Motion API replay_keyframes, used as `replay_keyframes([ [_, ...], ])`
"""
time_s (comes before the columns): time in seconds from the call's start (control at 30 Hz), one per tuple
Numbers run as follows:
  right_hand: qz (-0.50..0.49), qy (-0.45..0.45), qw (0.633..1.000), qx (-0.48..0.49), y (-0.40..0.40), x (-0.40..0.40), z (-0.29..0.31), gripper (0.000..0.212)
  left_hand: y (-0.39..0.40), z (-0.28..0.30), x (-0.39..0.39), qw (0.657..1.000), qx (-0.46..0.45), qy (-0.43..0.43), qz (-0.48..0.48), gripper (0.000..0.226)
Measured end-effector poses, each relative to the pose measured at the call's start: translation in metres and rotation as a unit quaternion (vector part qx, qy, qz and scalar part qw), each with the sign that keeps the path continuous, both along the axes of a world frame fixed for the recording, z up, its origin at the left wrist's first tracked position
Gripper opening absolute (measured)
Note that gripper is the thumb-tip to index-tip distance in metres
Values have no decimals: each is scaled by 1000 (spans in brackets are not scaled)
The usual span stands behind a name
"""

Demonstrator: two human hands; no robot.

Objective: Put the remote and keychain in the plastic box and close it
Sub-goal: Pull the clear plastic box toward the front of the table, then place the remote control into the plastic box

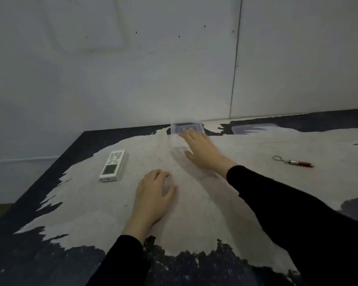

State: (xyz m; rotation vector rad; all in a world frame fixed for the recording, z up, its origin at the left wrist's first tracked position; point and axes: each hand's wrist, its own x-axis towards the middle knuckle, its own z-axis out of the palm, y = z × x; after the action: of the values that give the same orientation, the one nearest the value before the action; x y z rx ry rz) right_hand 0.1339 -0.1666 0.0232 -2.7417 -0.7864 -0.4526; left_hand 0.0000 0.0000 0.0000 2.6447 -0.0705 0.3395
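head view: wide-angle look down over a worn counter (194,213) against a pale wall, taken from left to right.
counter: pale bare patch in the middle, ragged dark coating along the left, near and far edges.
remote (112,165): white, lying flat on the left part of the pale patch, screen end nearer the camera, buttons toward the wall; nothing touches it.
left hand (153,195): palm down on the counter just right of the remote and apart from it, fingers loosely curled, holding nothing; black sleeve at the wrist.
plastic box (186,132): clear, without its lid, near the far edge at centre; blurred, so its lower walls are hard to make out.
right hand (203,150): reached forward, fingers spread, fingertips at the near rim of the plastic box; whether it grips the box i cannot tell; black sleeve runs back to the lower right.
lid (256,129): clear, lying flat near the far edge, to the right of the plastic box and apart from it.
keychain (293,162): metal ring with a small red and silver cylinder, lying on the pale counter at the right, well apart from the box and both hands.
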Motion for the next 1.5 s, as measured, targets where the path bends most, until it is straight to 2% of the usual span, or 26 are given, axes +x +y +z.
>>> replay_keyframes([
  [0.17,-40,37,998,43,13,5,2,49,2,-4,5,1000,5,-11,-4,46],
  [0.33,-59,25,998,14,-16,-30,4,31,2,-1,4,1000,-21,-20,-12,43],
  [0.5,-21,43,998,31,-66,-84,2,33,3,0,5,998,-54,-14,-8,35],
  [0.67,26,55,996,61,-105,-120,-5,15,4,2,5,998,-51,-41,8,25],
  [0.83,51,102,990,88,-125,-129,-8,10,20,10,2,988,-46,-119,92,22],
  [0.9,41,115,988,90,-127,-130,-6,14,29,11,3,981,-43,-125,145,26],
  [1.03,27,105,989,98,-125,-131,-8,28,53,10,9,970,-21,-73,231,49],
  [1.13,35,105,989,103,-125,-134,-8,20,66,8,17,967,-9,-29,253,51],
  [1.23,41,98,987,118,-125,-138,-4,12,75,8,25,959,-15,-38,281,54],
  [1.37,33,94,987,125,-126,-135,-4,11,91,6,30,950,3,-63,305,39],
  [1.5,25,85,991,105,-129,-131,-3,8,97,7,33,951,-30,-82,297,25],
])
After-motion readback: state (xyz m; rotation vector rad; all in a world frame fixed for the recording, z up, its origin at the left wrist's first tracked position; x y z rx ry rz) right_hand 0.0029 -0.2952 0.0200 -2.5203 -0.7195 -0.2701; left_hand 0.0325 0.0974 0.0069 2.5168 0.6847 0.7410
